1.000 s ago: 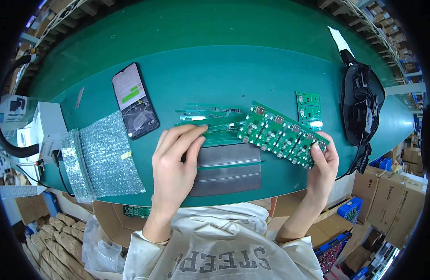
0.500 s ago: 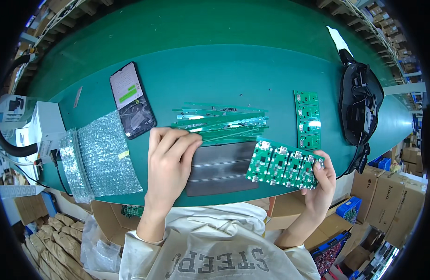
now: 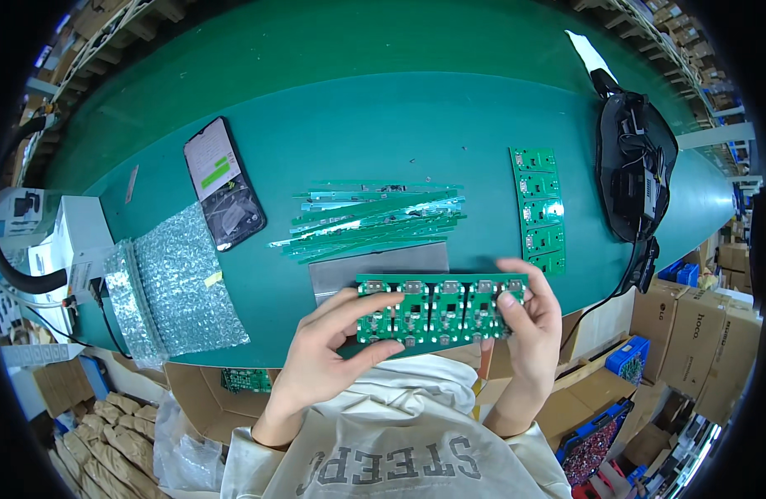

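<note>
A green circuit board panel (image 3: 439, 313) with a row of small sections and metal connectors is held level near the table's front edge. My left hand (image 3: 337, 337) grips its left end, thumb below and fingers over the face. Around the right end my right hand (image 3: 528, 320) is closed, thumb on the front. Just beyond lies a dark grey mat (image 3: 375, 263), partly hidden by the panel and my hands. A loose pile of thin green board strips (image 3: 375, 218) rests at the mat's far edge. Another board panel (image 3: 539, 212) lies on the table to the right.
At left are bubble wrap (image 3: 183, 283), a phone (image 3: 227, 187) and a white box (image 3: 79, 237). A black bag-like case (image 3: 637, 166) with a cable sits far right. Below the table edge stand an open cardboard box (image 3: 212, 395) and blue bins (image 3: 628, 362).
My left hand has left the strip pile and come down to take the panel's left end. My right hand has brought the panel left and nearer, turning it level.
</note>
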Tool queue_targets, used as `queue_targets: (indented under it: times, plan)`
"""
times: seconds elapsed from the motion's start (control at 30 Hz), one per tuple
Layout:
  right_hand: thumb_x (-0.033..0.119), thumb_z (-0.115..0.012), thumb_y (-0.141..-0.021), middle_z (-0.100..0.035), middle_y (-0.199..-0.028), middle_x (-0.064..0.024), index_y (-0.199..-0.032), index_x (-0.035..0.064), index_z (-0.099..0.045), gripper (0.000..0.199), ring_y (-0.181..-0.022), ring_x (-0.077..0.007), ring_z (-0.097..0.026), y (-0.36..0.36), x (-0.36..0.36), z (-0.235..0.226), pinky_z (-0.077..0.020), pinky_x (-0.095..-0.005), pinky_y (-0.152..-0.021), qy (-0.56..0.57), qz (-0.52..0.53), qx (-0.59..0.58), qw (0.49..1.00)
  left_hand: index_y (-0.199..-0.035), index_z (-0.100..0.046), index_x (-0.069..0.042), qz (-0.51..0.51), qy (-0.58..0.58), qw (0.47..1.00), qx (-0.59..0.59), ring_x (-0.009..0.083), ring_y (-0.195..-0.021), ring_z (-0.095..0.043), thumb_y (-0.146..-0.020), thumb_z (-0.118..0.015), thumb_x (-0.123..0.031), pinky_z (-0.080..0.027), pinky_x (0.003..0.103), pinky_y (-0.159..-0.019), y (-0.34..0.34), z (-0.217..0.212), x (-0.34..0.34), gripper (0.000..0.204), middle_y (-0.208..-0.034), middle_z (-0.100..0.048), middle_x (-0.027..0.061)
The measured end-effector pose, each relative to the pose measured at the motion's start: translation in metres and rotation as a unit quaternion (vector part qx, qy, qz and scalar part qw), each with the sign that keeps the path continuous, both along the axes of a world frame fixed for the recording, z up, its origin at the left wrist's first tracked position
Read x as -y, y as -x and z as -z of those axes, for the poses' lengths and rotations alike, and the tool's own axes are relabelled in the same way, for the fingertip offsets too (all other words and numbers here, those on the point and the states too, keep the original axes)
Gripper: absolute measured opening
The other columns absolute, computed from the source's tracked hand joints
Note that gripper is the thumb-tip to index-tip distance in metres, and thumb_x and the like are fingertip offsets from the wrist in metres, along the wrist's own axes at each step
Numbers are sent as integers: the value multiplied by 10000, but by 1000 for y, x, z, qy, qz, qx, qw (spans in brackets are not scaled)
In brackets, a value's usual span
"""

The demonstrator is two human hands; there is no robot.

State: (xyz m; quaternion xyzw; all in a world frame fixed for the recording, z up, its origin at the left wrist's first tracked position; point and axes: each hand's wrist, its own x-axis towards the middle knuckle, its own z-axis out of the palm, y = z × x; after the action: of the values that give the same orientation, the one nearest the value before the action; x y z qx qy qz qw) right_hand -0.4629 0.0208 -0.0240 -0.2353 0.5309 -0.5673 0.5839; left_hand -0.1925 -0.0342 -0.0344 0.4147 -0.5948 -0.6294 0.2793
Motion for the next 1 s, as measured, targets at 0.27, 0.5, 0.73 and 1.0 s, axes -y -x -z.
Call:
queue_targets:
  times: [0.27,0.5,0.73,1.0]
  plan:
    - [110,-887,-744,-641,-1316,-129,-1247,84,-755,521,-1051,-294,-628,-19,9,-17,-534,-382,-897,154,-230,-510,814,-1384,-642,63,-153,-206,963,-82,121,-930,-712,-925,-762,84,-584,254,-784,-17,-25,-21,475,-1012,-734,70]
    - [69,-811,-792,-722,-1084,-84,-1063,65,-781,273,-881,-311,-666,-26,35,-17,-550,-402,-791,164,-213,-524,808,-1090,-825,-47,-204,75,959,185,126,-652,-527,-915,-783,-63,-424,267,-587,-14,-28,-12,181,-767,-636,71]
    - [182,-825,-854,-716,-1042,-58,-990,86,-792,169,-898,-296,-698,-24,71,-32,-569,-394,-762,86,-272,-564,774,-1067,-811,-32,-181,193,929,257,189,-785,-547,-934,-781,-117,-458,316,-719,-12,-26,19,160,-936,-664,87]
    - [62,-833,-795,-791,-1077,-74,-1026,13,-810,237,-922,-289,-724,-30,69,8,-603,-394,-816,338,-261,-377,822,-1132,-794,4,-41,226,970,74,307,-1055,-756,-832,-784,11,-597,402,-945,-6,-9,21,301,-1157,-780,133]
